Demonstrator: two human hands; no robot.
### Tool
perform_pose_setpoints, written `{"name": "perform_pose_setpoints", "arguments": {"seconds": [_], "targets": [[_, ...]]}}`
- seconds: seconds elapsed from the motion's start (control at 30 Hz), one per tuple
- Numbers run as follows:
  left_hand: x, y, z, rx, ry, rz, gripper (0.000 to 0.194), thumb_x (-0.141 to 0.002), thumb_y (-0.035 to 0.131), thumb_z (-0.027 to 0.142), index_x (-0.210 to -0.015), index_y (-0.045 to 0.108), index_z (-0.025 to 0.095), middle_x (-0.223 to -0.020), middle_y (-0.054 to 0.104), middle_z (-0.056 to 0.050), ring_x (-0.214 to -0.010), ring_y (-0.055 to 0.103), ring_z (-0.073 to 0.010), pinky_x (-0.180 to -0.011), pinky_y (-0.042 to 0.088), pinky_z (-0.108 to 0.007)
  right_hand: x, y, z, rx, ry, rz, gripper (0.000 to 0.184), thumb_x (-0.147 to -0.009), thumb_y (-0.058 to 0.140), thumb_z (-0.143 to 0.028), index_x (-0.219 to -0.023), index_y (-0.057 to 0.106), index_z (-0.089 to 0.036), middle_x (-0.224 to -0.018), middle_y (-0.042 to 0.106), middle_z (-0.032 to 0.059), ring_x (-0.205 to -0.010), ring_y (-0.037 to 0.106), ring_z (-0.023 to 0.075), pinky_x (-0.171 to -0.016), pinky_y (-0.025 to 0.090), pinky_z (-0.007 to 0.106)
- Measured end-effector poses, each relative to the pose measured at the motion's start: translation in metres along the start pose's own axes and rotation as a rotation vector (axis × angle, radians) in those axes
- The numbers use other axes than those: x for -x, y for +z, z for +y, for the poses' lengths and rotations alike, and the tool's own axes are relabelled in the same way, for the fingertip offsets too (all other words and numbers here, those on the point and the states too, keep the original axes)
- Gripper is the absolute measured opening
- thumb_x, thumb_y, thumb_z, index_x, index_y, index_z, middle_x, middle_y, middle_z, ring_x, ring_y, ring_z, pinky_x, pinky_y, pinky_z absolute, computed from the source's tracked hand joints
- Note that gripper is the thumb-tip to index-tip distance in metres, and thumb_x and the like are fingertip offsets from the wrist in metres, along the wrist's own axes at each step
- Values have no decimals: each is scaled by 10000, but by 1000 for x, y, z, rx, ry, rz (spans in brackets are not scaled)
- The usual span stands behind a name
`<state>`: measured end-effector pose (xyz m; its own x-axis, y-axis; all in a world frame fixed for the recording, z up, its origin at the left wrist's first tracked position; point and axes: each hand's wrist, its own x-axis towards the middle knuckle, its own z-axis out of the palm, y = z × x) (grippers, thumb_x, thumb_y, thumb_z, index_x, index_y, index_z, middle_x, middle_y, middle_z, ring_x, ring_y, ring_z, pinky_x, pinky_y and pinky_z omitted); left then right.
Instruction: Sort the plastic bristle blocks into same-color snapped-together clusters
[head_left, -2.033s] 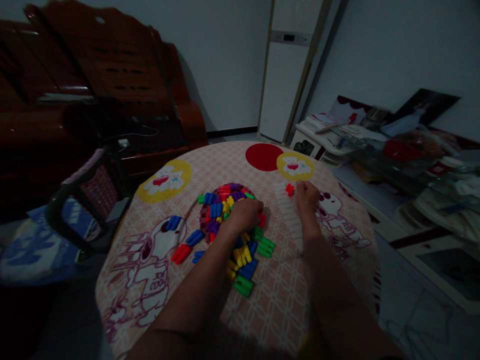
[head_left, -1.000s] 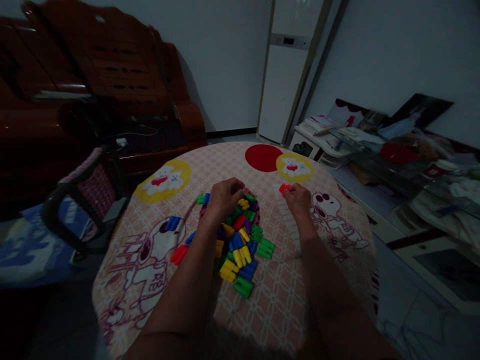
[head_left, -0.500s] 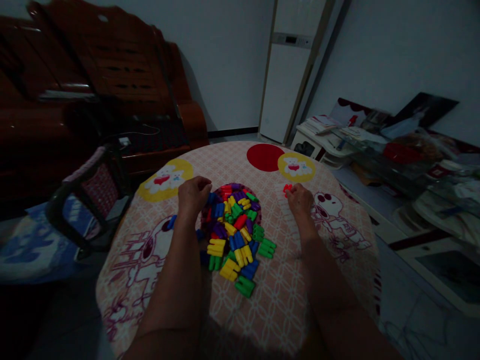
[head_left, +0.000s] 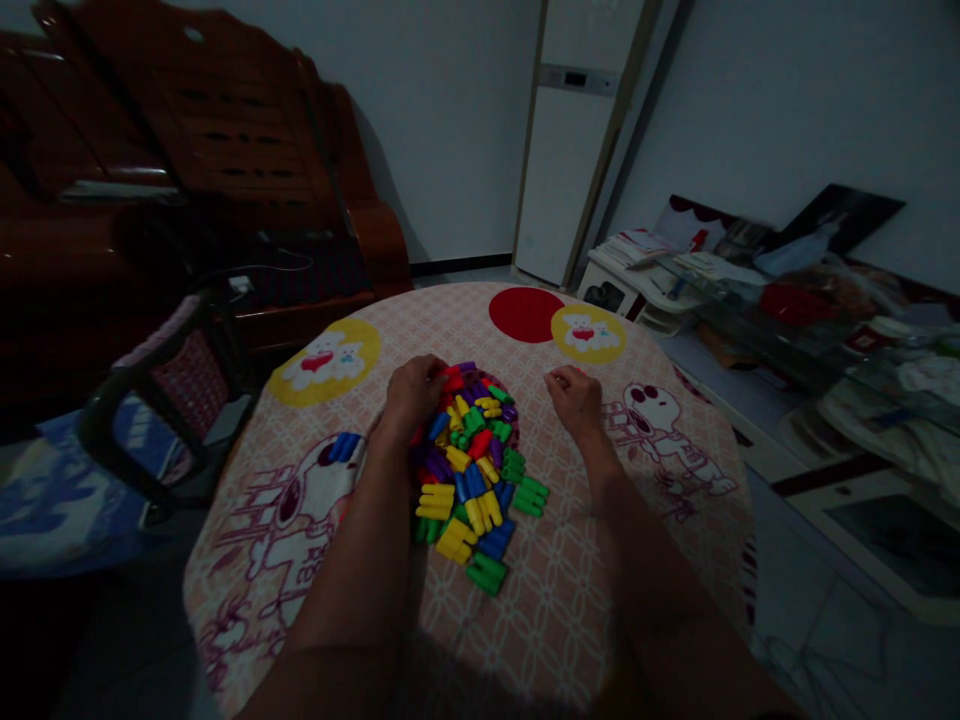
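Plastic building blocks in red, yellow, green, blue and purple lie heaped (head_left: 471,460) at the middle of the table, several spilling toward me. At the heap's upper left edge is my left hand (head_left: 415,395), its fingers curled closed against a red block (head_left: 454,379). Whatever those fingers hold is hidden. To the right of the heap, my right hand (head_left: 576,398) hovers apart from the blocks with fingertips pressed together and nothing visible in them. A sliver of red (head_left: 579,370) shows just behind its knuckles. One blue block (head_left: 345,447) lies alone left of my left forearm.
A patterned cloth (head_left: 525,600) covers the round table. A chair (head_left: 180,400) stands at the left, and a carved wooden sofa (head_left: 247,150) behind it. On the right is a cluttered glass-topped cabinet (head_left: 795,330). A tall white appliance (head_left: 562,180) stands against the wall.
My right hand has moved left, away from the red block it was pinching. My left hand has shifted right onto the heap's upper edge. The view has turned slightly.
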<state>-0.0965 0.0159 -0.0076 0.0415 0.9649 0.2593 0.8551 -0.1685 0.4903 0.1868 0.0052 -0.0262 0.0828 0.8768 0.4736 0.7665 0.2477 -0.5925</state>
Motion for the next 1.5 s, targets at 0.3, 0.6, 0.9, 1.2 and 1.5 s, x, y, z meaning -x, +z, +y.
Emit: {"name": "perform_pose_setpoints", "arguments": {"seconds": [0.3, 0.6, 0.9, 1.2, 1.5], "targets": [[9, -4, 50, 174, 348, -153, 258, -841, 582, 248, -1026, 750, 182, -1001, 759, -86, -893, 678, -215, -841, 512, -319, 9, 13, -42, -397, -237, -250, 271, -920, 601, -283, -1120, 768, -205, -1071, 761, 88, -927, 687, 186, -825, 532, 297], [13, -32, 33, 402, 173, -244, 281, -771, 666, 365, -934, 760, 158, -796, 751, -44, -734, 660, -182, -646, 490, -254, 10, 13, -39, -479, -62, -370, 226, -806, 723, -281, -998, 801, -191, -914, 770, 51, -758, 660, 161, -689, 517, 264], [13, -15, 55, 487, 251, -322, 291, -747, 647, 319, -969, 739, 156, -818, 750, -46, -759, 687, -191, -686, 535, -278, 12, 5, -51, -634, 4, -451, 263, -795, 707, -428, -772, 765, -173, -620, 641, -12, -536, 570, 116, -507, 427, 220], [16, -5, 69, 465, 261, -208, 346, -756, 645, 226, -1094, 702, 177, -992, 766, -67, -829, 717, -193, -764, 574, -312, 8, -8, -52, -634, 144, -542, 184, -707, 718, -343, -786, 687, -180, -600, 633, -38, -526, 584, 115, -473, 444, 200], [13, -13, 67, 477, 210, -105, 320, -820, 626, 271, -1103, 718, 154, -1020, 772, -89, -911, 730, -219, -866, 583, -358, -9, -16, 5, -263, 302, -47, 135, -687, 606, -240, -786, 676, -179, -638, 676, 13, -641, 689, 194, -564, 529, 263]]}}
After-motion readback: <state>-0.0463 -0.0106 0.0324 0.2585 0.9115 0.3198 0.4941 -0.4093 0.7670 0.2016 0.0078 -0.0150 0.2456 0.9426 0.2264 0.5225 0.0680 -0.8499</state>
